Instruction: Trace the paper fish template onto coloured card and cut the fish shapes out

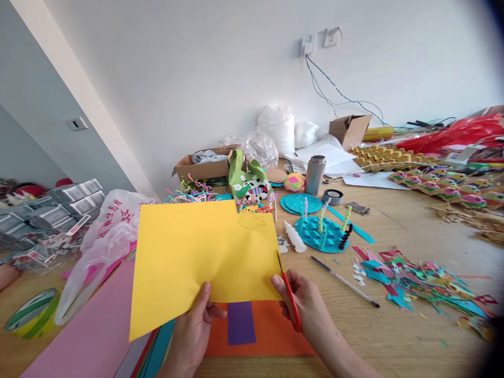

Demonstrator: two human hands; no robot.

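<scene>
A large sheet of yellow paper (185, 252) with a notched upper right corner is held up above the table. My left hand (192, 325) pinches its lower edge, thumb in front. A fish outline (252, 221) is drawn in thin line near the notch. My right hand (303, 304) is closed on red-handled scissors (290, 294), blades pointing up alongside the paper's right edge; its thumb touches the lower right corner. Beneath the sheet lie orange paper (275, 331) and a purple piece (241, 323).
Coloured paper sheets (86, 320) and green-yellow tape (33, 315) lie at left. To the right are a pen (344, 281), paper scraps (417, 278), a white glue bottle (295, 237) and blue discs with twisted stems (321, 233). Behind stand a metal bottle (315, 176) and a green bag (248, 178).
</scene>
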